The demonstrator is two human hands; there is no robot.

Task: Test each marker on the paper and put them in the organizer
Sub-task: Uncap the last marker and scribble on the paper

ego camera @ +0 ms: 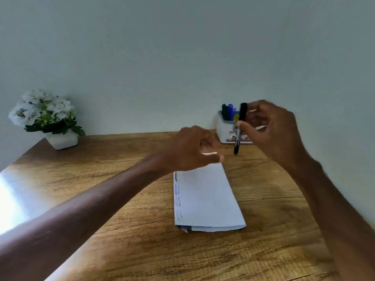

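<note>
Several markers (228, 111) stand in the organizer (224, 132) at the table (101, 179) far edge, right of middle. Right hand (278, 128) pinches a black marker (239, 128) upright, just before the organizer. Left hand (192, 151) is curled over the far end of the paper (205, 197); blurred, so we cannot tell what it holds. We'd check the cap is seated, then lower the marker straight into a free gap.

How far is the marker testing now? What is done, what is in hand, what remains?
Done: test scribbles line the left edge of the paper, and blue and green markers stand in the organizer. In hand: the right hand pinches a black marker, tip down, in front of the organizer. Left: putting this marker in; no other loose marker shows.
</note>
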